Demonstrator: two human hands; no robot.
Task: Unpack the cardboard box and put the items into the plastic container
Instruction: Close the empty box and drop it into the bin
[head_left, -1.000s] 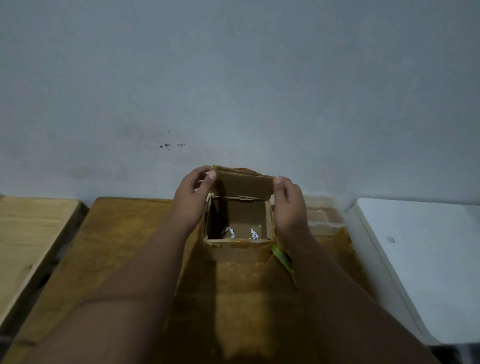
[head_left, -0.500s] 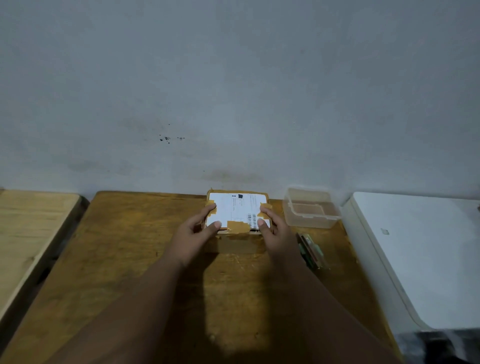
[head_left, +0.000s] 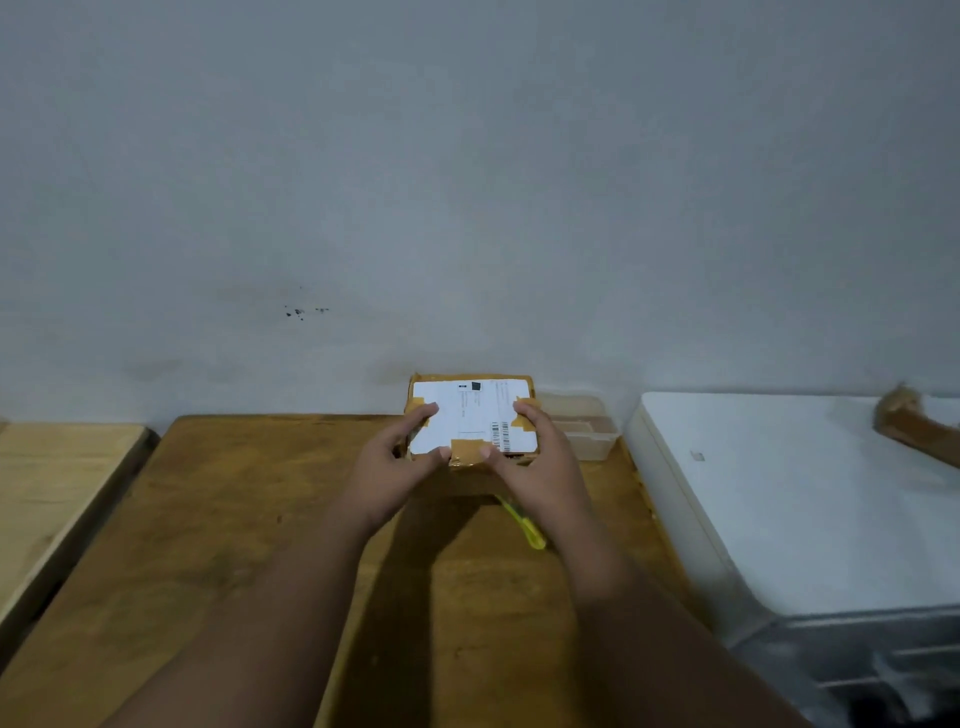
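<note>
The cardboard box (head_left: 472, 415) is lifted above the wooden table (head_left: 234, 519), closed side toward me, showing a white shipping label and brown tape. My left hand (head_left: 395, 462) grips its left edge and my right hand (head_left: 540, 462) grips its right edge, thumbs on the near side. The clear plastic container (head_left: 587, 431) stands on the table just right of the box, partly hidden behind my right hand. A yellow-green item (head_left: 524, 525) lies on the table under my right wrist.
A white appliance (head_left: 789, 499) stands right of the table, with a brown object (head_left: 914, 421) on its far right. A lighter wooden surface (head_left: 52, 483) sits to the left. A grey wall rises right behind the table.
A second ago the box was open-side up with its inside showing. It has since been turned over, and now it is raised off the table and tilted toward me.
</note>
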